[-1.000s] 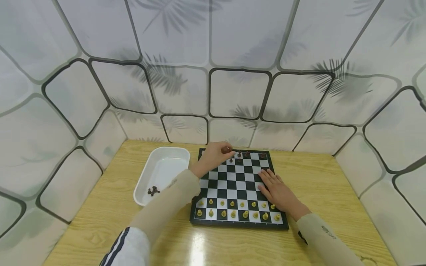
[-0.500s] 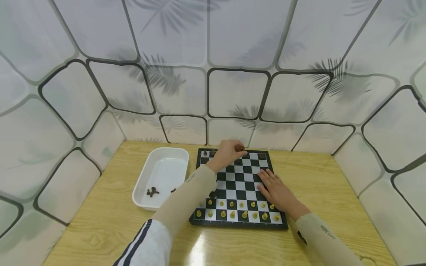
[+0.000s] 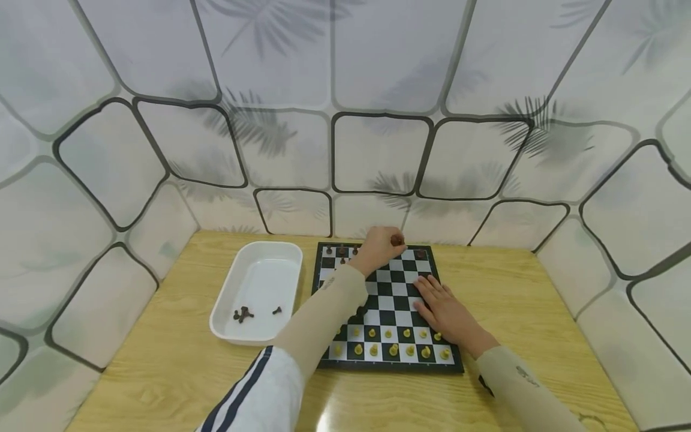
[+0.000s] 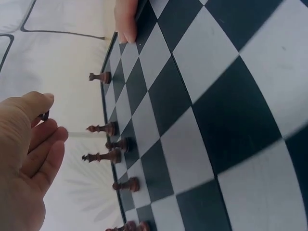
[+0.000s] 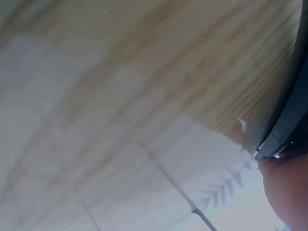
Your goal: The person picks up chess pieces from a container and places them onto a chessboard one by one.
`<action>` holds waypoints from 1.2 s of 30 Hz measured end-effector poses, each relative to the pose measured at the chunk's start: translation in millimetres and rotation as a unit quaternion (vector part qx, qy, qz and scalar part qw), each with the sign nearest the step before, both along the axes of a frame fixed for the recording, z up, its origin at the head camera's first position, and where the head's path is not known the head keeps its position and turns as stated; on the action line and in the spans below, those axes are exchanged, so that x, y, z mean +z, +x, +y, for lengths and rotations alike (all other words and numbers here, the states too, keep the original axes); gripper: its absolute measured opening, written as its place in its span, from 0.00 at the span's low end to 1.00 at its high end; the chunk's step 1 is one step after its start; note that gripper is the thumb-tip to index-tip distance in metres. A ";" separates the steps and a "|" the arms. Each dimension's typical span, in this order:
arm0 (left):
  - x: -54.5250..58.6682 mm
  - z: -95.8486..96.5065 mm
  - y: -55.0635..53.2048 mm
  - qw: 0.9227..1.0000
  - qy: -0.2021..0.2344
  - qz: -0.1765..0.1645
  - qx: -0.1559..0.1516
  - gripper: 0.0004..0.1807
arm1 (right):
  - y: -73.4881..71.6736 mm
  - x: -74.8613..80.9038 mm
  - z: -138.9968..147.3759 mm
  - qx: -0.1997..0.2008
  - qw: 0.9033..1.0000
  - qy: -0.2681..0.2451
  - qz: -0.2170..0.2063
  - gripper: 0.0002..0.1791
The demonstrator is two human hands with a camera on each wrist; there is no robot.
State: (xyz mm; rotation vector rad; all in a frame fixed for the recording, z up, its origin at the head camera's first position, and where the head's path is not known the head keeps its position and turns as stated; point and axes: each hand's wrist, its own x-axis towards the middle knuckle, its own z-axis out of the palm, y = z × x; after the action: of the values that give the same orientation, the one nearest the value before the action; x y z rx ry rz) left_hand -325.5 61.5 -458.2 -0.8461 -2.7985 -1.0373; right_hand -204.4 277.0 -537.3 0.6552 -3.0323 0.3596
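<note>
My left hand (image 3: 379, 249) pinches a dark brown chess piece (image 4: 44, 116) between thumb and fingers over the far edge of the chessboard (image 3: 392, 303). Most of that piece is hidden, so I cannot tell which one it is. Below the hand in the left wrist view stand a brown rook (image 4: 100, 77), a bishop (image 4: 102, 128), a king (image 4: 102, 156) and two pawns, one nearer the hand (image 4: 118, 144). Flat on the board's right side rests my right hand (image 3: 448, 309), fingers straight. Yellow chess pieces (image 3: 394, 349) line the two near rows.
A white tray (image 3: 222, 294) left of the board holds several brown chess pieces (image 3: 243, 314). The left forearm crosses over the board's left part. Behind the wooden table (image 3: 496, 276) rises a patterned wall covering (image 3: 378, 156).
My left hand has moved right along the far rows, still pinching a brown chess piece, and uncovered pieces at the far left. The right hand has stayed in place on the board.
</note>
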 end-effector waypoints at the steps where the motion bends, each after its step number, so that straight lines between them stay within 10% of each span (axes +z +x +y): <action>1: -1.7 2.3 -1.0 1.000 -0.005 0.004 0.003 0.07 | -0.1 -0.3 -0.3 0.001 1.000 -0.002 0.001 0.35; 11: -17.1 25.9 -4.0 1.000 -0.020 -0.005 -0.001 0.07 | -0.5 -2.2 -0.4 0.005 1.000 -0.002 0.006 0.35; 21: -25.0 39.3 -6.7 0.991 -0.113 0.061 0.049 0.09 | -0.3 -1.6 -0.9 0.007 1.000 0.000 0.006 0.35; 36: -46.6 52.9 -7.2 0.979 -0.168 0.027 0.112 0.12 | 3.4 -0.5 0.5 -0.001 1.000 -0.009 -0.001 0.35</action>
State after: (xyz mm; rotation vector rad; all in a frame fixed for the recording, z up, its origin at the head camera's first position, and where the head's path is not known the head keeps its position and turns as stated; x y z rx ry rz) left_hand -332.7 114.4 -504.8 -0.5474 -2.9779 -0.5103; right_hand -201.0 277.5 -537.8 0.6515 -3.0286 0.3867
